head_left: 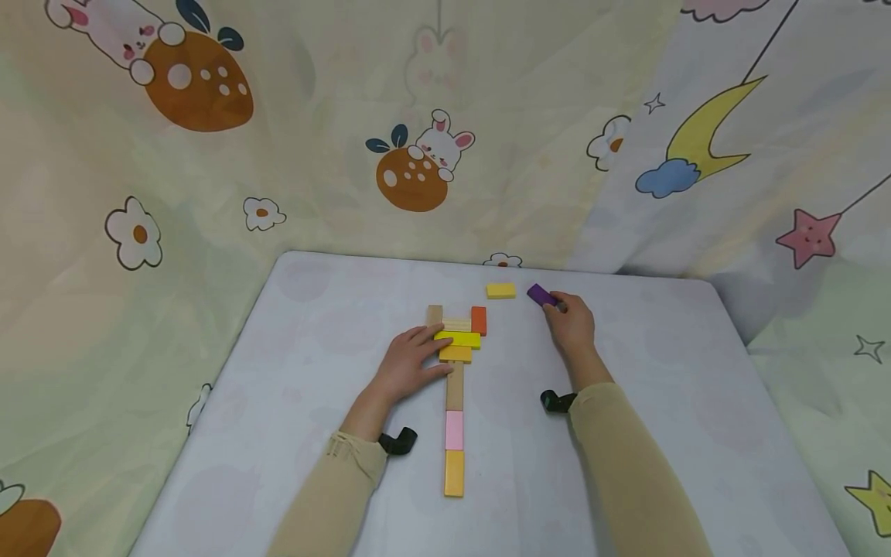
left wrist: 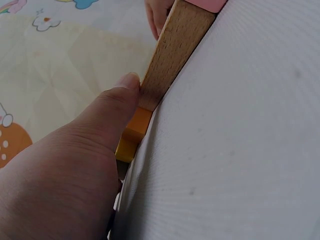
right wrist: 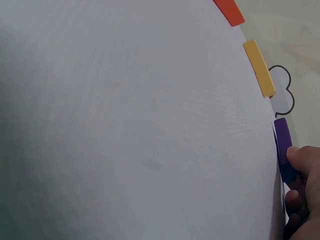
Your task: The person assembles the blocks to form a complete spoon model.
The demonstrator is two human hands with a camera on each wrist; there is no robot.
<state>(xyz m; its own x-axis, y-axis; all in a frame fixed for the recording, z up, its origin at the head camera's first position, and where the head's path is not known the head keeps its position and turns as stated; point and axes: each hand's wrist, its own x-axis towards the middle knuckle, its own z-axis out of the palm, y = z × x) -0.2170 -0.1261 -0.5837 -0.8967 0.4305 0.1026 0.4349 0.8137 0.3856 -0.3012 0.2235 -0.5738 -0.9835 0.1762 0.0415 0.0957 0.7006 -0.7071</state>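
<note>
My left hand lies against a figure of flat wooden blocks, its fingers extended over the bright yellow block and the orange-yellow block. Its thumb touches the side of a plain wood block in the left wrist view. To the right, my right hand pinches a purple block between thumb and fingers, near the far edge. That block's lower part looks dark blue in the right wrist view. Left of it lies a separate yellow block.
An orange-red block, a pale wood block and a tan block form the figure's top. A pink block and a yellow-orange block continue its stem. The white table meets a patterned cloth.
</note>
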